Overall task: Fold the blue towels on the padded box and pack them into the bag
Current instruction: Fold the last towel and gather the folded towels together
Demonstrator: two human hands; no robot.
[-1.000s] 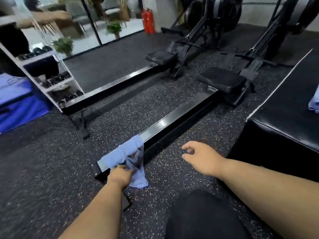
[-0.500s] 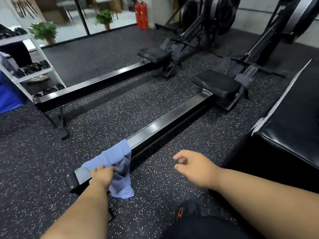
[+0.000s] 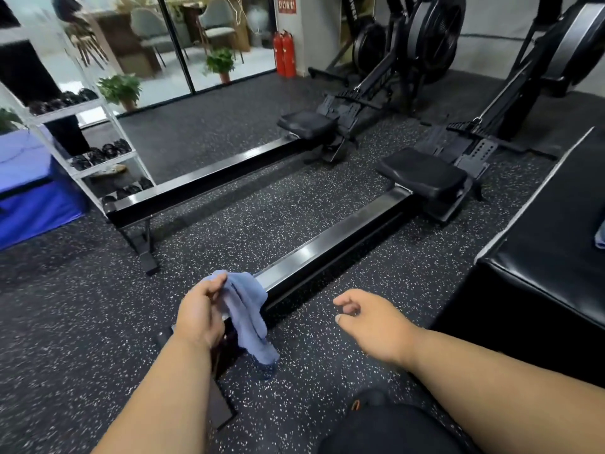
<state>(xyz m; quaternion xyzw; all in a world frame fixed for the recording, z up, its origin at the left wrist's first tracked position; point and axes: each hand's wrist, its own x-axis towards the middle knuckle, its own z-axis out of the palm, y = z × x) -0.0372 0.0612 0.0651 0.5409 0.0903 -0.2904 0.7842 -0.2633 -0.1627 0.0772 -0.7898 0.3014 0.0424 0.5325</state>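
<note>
Blue towel (image 3: 245,317): lifted off the near end of the rowing machine rail (image 3: 330,249), where half a second ago it lay draped flat across it. It now hangs bunched and crumpled just beside the rail's near end, its lower tip close to the floor (image 3: 82,322); contact with the floor cannot be told.

Left hand (image 3: 201,314): fingers curled, towel pinched at its upper edge. Before, this hand rested on the cloth on the rail.

Right hand (image 3: 370,322): nothing held, fingers loosely curled, well apart from the towel, on the other side of the rail's near end. Position little changed.

Judgement: pick-up done; folding not begun. The towel has to be carried to the padded box (image 3: 540,263), beyond the rail on the right-hand side, before it can be folded there.

Containers: no bag can be identified with confidence. A blue mass (image 3: 29,204) is seen far beyond the rail on the left-hand side; whether it is the bag cannot be told, and its contents are not shown. On the padded box's top, at the picture's edge, a sliver of blue cloth (image 3: 599,235) lies, possibly a second towel.
</note>
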